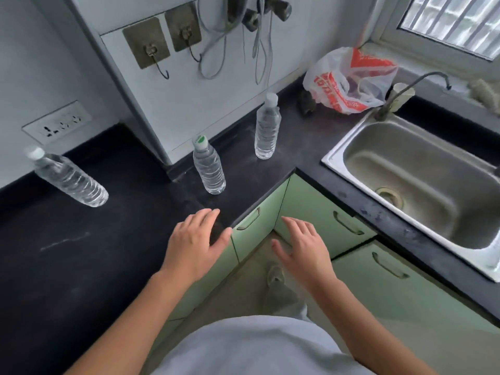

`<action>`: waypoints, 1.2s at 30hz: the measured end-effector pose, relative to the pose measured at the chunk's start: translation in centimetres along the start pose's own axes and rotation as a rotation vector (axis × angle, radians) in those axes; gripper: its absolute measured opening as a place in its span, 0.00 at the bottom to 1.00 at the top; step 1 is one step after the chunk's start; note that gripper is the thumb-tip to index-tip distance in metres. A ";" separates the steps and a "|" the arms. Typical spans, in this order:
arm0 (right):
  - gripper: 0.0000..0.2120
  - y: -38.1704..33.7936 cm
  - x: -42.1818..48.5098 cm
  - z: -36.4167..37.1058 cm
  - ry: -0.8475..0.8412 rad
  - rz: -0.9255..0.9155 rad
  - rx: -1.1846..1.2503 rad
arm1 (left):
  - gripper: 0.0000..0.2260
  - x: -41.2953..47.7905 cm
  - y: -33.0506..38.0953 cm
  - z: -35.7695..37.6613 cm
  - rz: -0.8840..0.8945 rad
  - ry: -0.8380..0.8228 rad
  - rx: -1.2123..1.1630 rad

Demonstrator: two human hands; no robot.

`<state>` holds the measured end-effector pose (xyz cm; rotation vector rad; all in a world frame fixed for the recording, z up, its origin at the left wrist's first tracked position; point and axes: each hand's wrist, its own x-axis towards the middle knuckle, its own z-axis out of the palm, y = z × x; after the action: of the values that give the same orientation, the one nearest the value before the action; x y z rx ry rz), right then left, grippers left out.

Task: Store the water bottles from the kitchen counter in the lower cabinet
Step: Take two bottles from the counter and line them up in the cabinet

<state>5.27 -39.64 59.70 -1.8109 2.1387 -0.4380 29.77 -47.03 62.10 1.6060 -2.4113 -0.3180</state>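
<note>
Nothing is stored yet, as far as I can judge: all three bottles stand on the dark counter (81, 266) and the green cabinet doors (319, 212) below look shut. Both hands hover empty over the counter's inner corner, the left hand (193, 244) above the counter edge, the right hand (303, 246) out over the doors, fingers spread loosely and gripping nothing.

The left bottle (70, 180) is near the wall by the socket, the middle bottle (209, 166) just back from the inner corner, and the far bottle (266, 131) close against the white wall panel. Each stands upright, long axis vertical, cap up; the apparent lean is likely the wide lens.

Next, I'd guess, comes opening a door by its handle (250, 219) or reaching for the middle bottle, the closest one.
</note>
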 end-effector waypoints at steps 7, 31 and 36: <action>0.28 2.1 15.3 -2.3 -0.062 -0.055 0.154 | 0.35 7.0 0.2 0.6 -0.356 0.038 -0.046; 0.27 0.2 30.8 -1.9 -0.034 0.207 0.689 | 0.30 15.6 -0.7 3.4 -0.934 0.234 -0.786; 0.24 0.3 30.9 -2.6 -0.092 0.171 0.647 | 0.23 15.6 -0.5 2.6 -0.933 0.264 -0.753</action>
<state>-1.00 -69.97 60.90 -1.2491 1.7806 -0.8629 23.58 -61.46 60.57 2.0317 -0.9884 -0.9394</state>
